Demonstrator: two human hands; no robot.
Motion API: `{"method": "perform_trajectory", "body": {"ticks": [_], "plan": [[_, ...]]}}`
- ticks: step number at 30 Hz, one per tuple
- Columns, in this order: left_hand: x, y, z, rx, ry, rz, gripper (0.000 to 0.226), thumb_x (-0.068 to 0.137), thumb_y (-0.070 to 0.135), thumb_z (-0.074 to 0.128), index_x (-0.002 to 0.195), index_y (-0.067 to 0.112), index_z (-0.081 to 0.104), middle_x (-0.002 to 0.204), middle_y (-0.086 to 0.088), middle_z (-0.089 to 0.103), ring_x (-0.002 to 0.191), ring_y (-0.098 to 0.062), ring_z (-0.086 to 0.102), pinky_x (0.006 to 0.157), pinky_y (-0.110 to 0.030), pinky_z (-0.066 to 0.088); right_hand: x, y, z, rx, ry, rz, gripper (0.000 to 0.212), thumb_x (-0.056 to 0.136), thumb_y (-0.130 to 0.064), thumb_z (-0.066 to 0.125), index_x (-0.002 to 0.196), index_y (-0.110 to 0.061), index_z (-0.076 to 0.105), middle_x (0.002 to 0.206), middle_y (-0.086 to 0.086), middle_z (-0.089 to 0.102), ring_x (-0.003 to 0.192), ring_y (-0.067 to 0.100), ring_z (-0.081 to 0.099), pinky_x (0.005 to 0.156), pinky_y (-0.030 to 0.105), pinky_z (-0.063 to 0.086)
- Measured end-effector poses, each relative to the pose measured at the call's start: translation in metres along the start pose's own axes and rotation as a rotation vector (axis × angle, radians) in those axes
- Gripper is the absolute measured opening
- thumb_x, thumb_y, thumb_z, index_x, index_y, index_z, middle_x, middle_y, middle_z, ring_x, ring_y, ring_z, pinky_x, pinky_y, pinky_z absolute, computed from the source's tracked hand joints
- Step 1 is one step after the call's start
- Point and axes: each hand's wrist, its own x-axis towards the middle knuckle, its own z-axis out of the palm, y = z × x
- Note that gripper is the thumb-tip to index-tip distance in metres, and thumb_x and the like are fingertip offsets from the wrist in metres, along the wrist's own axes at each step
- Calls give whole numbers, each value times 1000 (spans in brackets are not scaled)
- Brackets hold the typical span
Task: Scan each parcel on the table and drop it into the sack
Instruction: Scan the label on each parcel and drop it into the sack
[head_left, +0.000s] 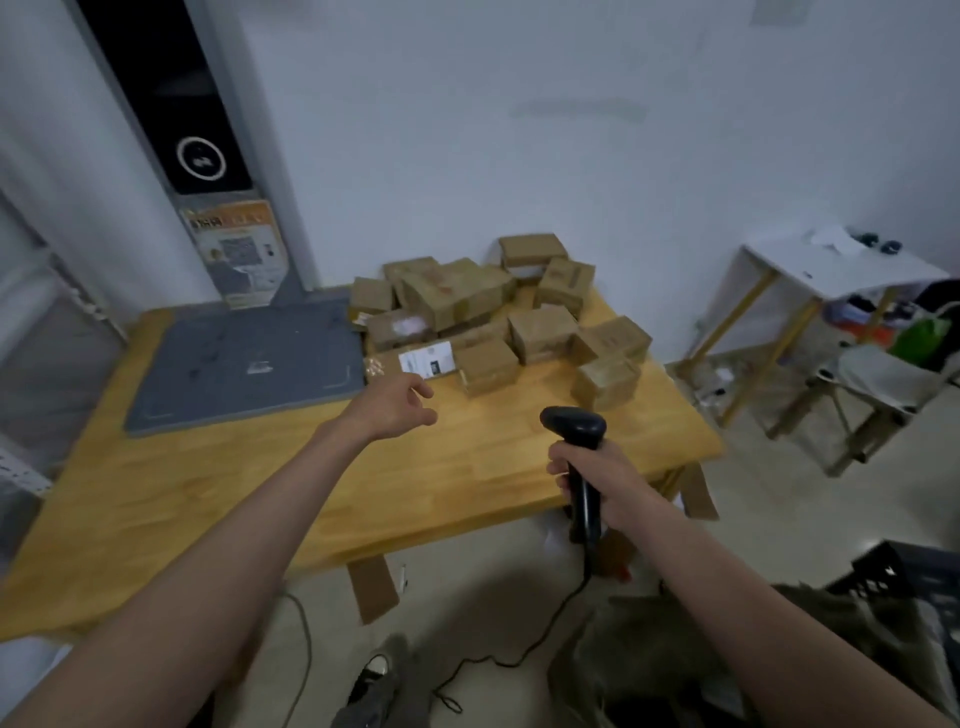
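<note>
Several brown cardboard parcels (498, 306) lie heaped at the far right of the wooden table (260, 493). The nearest one, a flat parcel with a white label (426, 361), lies just beyond my left hand (397, 402), which is stretched out over the table, fingers loosely spread, holding nothing. My right hand (587, 475) grips the handle of a black barcode scanner (574, 431), its head pointing toward the heap and its cable hanging to the floor. The grey-brown sack (670, 660) sits on the floor at the lower right, partly hidden by my right arm.
A grey mat (244, 364) covers the table's far left. A tall black-and-grey kiosk (208, 156) stands behind it. A white side table (831, 270) and a white chair (883, 379) stand to the right. A black crate (914, 577) is beside the sack.
</note>
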Motion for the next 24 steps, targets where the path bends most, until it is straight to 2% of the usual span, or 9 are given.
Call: {"method": "perform_trajectory", "body": {"ticks": [5,9,16,19,24], "plan": [[30,-29,-24,31,44,-30,40,84,30,76,120,16,65,104,-1,68,96,-18,63,88,-36,52,28,-28,29,-56,-9,-42,7,86,1,68,93,0,65,75,11,62,63,18,55,58,28,48],[73,-61,-43,5,14,-70,41,82,28,76,121,18,65,110,-1,68,103,-19,63,93,-39,53,64,-57,64,-126,-30,-85,4,88,2,65,85,0,63,71,9,60,64,18,54,61,29,48],[173,-120,-75,49,-42,-59,40,87,29,74,123,18,62,120,1,60,107,-20,59,79,-29,46,136,-98,142,-155,-18,-81,10,89,4,64,95,-3,63,74,9,58,66,18,55,63,29,50],[214,-146,-85,48,-103,-50,34,90,25,71,122,16,63,125,-4,61,107,-21,59,79,-28,46,164,-112,171,-148,-4,-67,15,88,6,62,101,-2,61,75,11,57,64,19,53,63,31,48],[274,-184,-92,-5,-159,-41,36,87,24,73,120,13,64,120,-6,63,106,-23,61,82,-30,50,212,-132,201,-172,43,-56,14,85,11,59,92,-2,59,71,13,52,57,18,49,58,30,43]]}}
